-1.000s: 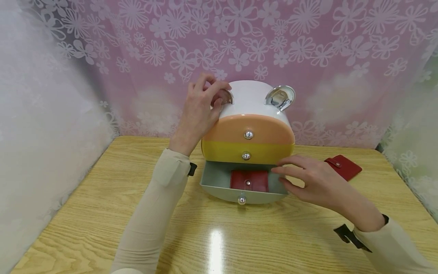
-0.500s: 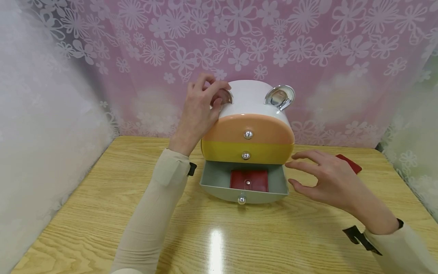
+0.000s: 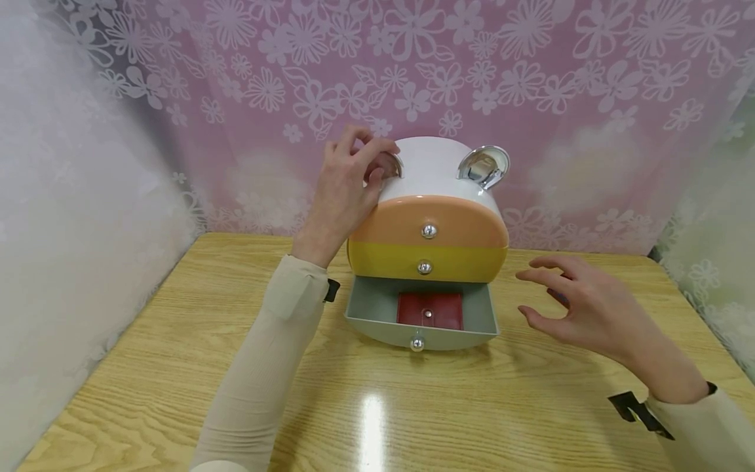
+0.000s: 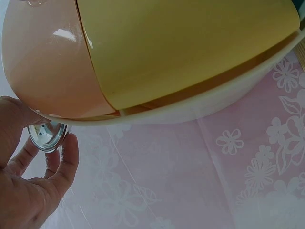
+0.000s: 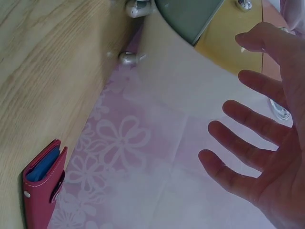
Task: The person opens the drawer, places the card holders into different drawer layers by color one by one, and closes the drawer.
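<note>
My left hand [image 3: 340, 190] holds the left silver ear [image 4: 45, 138] of a small white drawer box [image 3: 433, 164], thumb on one side and fingers on the other. The box has an orange drawer [image 3: 389, 224] and a yellow drawer [image 3: 383, 262], both pushed in. Its grey-green bottom drawer [image 3: 366, 308] is pulled out, with a red wallet [image 3: 413, 308] with a snap lying inside. To the right of the box, my right hand [image 3: 596, 314] hovers with fingers spread, holding nothing. Beyond that hand, a second red wallet [image 5: 43, 191] with something blue inside lies on the table, mostly hidden in the head view.
The box stands towards the back of a wood-grain table [image 3: 236, 367]. A pink flowered curtain [image 3: 377, 65] hangs close behind it. The right silver ear [image 3: 485, 166] sticks up from the box, and a round knob [image 3: 417, 343] juts from the open drawer.
My right hand has drawn back from the open drawer to the right, covering the wallet on the table in the head view. The left hand and the box have stayed put.
</note>
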